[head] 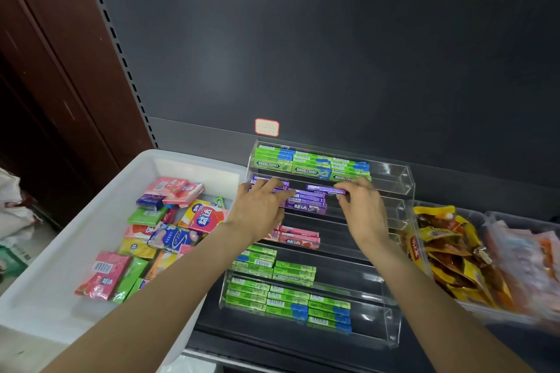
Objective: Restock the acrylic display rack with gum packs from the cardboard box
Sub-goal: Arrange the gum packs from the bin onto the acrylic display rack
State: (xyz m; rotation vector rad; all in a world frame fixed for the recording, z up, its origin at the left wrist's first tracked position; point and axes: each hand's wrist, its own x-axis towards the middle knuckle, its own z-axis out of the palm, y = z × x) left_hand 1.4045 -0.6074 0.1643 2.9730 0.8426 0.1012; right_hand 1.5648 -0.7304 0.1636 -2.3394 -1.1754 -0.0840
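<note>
A clear acrylic rack (397, 182) with several stepped tiers stands on the dark shelf. Green gum packs (309, 165) fill its top tier, purple packs (306, 204) the second, pink packs (298, 238) the third, green ones (288, 301) the lower tiers. My right hand (362, 209) pinches a purple gum pack (324, 189) over the second tier. My left hand (260, 206) lies with straight fingers on the purple packs at that tier's left end. A white bin (45, 291) at the left holds several loose gum packs (169, 230); no cardboard box is in view.
A clear tray of yellow and brown snack bags (451, 254) stands right of the rack, with another tray of orange packets (527, 257) beyond it. A red-edged price label (266, 127) sticks on the dark back panel. A brown wall runs along the left.
</note>
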